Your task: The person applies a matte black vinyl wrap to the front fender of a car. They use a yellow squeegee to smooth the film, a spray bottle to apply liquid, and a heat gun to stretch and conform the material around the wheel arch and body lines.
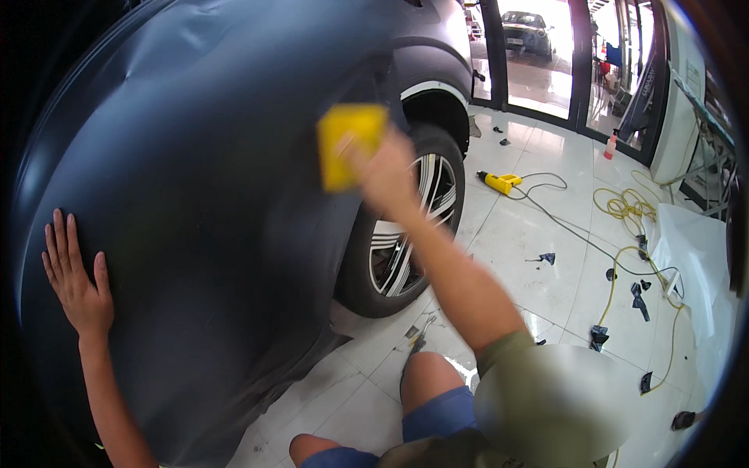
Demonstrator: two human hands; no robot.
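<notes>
A dark matte film (pixel 203 179) covers the car's side panel, with creases near its top and loose folds along its lower edge. My left hand (pixel 80 285) lies flat on it at the far left, fingers stretched out. In my right hand (pixel 388 175) is a yellow squeegee (pixel 342 148), a flat card-like piece gripped by its right side. It is at the film close to the wheel arch. Motion blurs the hand and squeegee, so I cannot tell whether the squeegee touches the film.
Right of the film is the car's wheel (pixel 409 226). A yellow heat gun (pixel 499 182) with a cord lies on the tiled floor (pixel 538 218). Further right are a coiled yellow cable (pixel 626 204), dark film scraps (pixel 640 300), a white sheet (pixel 690 261) and a pink spray bottle (pixel 610 147).
</notes>
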